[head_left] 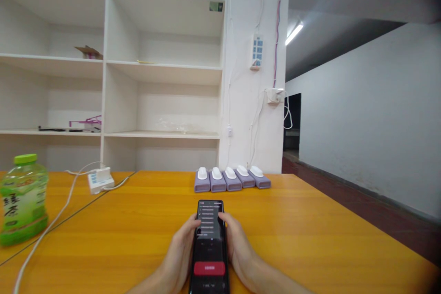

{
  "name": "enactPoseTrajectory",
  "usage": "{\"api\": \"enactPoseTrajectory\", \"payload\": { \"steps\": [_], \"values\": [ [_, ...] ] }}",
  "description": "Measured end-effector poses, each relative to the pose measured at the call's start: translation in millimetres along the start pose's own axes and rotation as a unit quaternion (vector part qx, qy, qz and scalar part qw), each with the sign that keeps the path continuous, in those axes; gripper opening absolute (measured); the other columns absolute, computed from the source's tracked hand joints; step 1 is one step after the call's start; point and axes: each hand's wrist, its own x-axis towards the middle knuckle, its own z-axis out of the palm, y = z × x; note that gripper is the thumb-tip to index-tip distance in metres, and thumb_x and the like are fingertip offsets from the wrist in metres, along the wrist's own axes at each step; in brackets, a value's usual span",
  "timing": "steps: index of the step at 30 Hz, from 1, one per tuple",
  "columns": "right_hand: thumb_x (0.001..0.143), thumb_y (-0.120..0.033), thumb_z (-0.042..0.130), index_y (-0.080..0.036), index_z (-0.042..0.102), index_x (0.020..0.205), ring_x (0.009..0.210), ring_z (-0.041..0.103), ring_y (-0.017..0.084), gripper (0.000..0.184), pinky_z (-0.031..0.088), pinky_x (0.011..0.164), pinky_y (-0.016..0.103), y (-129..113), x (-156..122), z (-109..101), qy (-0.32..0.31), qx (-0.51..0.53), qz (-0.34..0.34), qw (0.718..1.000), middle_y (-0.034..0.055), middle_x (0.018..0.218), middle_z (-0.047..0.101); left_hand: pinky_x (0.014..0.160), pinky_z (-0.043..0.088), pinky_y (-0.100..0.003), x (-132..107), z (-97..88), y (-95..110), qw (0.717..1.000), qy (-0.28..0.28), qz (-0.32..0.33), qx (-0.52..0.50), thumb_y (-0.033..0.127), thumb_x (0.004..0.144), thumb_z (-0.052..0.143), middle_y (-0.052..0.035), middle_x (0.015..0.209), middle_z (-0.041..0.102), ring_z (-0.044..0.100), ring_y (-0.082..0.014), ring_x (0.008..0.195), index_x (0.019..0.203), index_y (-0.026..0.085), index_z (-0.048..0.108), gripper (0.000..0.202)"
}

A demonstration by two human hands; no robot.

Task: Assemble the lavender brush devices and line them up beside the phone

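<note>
A black smartphone [209,250] is held upright between both hands above the near part of the table. Its lit screen shows a dark page with lines of small text and a red button low down; the words are too small to read. My left hand [181,248] is closed around the phone's left edge, thumb on the screen's side. On the opposite edge my right hand [238,243] grips it, its thumb tip over the upper right of the screen. The other fingers are mostly hidden behind the phone.
Several purple boxes with white brush-like pieces on top [230,183] stand in a row at the table's [292,234] back edge. At left are a green-capped bottle [24,206], a power strip [101,180] and a white cable [65,202]. White shelves [161,135] rise behind.
</note>
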Motion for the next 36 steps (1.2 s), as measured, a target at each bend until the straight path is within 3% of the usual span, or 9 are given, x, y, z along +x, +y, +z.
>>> {"api": "enactPoseTrajectory", "payload": {
  "steps": [6, 12, 27, 36],
  "values": [
    [0.070, -0.052, 0.074, -0.019, 0.070, 0.088, 0.085, 0.069, 0.024, 0.038, 0.050, 0.076, 0.031, 0, -1, 0, 0.012, -0.009, -0.016, 1.000, 0.0015, 0.083, 0.075, 0.106, 0.041, -0.039, 1, -0.2, 0, 1.000, 0.003, 0.005, 0.002, 0.026, 0.088, 0.059, -0.0061, 0.117, 0.075, 0.062, -0.0297, 0.119, 0.117, 0.015, 0.069, 0.032],
    [0.068, -0.053, 0.074, -0.019, 0.068, 0.084, 0.077, 0.066, 0.023, 0.038, 0.048, 0.070, 0.030, 1, 0, 0, -0.005, 0.003, -0.004, 1.000, 0.0007, 0.076, 0.072, 0.107, 0.040, -0.039, 1, -0.5, 0, 1.000, 0.002, 0.002, -0.007, 0.025, 0.090, 0.058, -0.0059, 0.115, 0.076, 0.063, -0.0295, 0.119, 0.116, 0.015, 0.069, 0.030],
    [0.073, -0.033, 0.068, -0.018, 0.068, 0.087, 0.068, 0.058, 0.017, 0.021, 0.041, 0.060, 0.025, -2, -8, 1, -0.050, -0.002, -0.024, 0.998, -0.0020, 0.074, 0.067, 0.108, 0.039, -0.041, -2, 8.5, 5, 1.000, 0.010, -0.002, -0.007, 0.030, 0.085, 0.063, -0.0096, 0.115, 0.075, 0.064, -0.0331, 0.117, 0.109, 0.012, 0.071, 0.030],
    [0.073, -0.033, 0.066, -0.018, 0.069, 0.092, 0.069, 0.059, 0.018, 0.025, 0.041, 0.061, 0.025, -5, -11, 2, -0.053, -0.006, -0.012, 0.998, -0.0009, 0.079, 0.070, 0.109, 0.039, -0.039, -2, 7.1, 5, 1.000, 0.015, -0.001, -0.001, 0.031, 0.083, 0.066, -0.0081, 0.109, 0.077, 0.062, -0.0316, 0.119, 0.108, 0.013, 0.071, 0.032]
  ]
}}
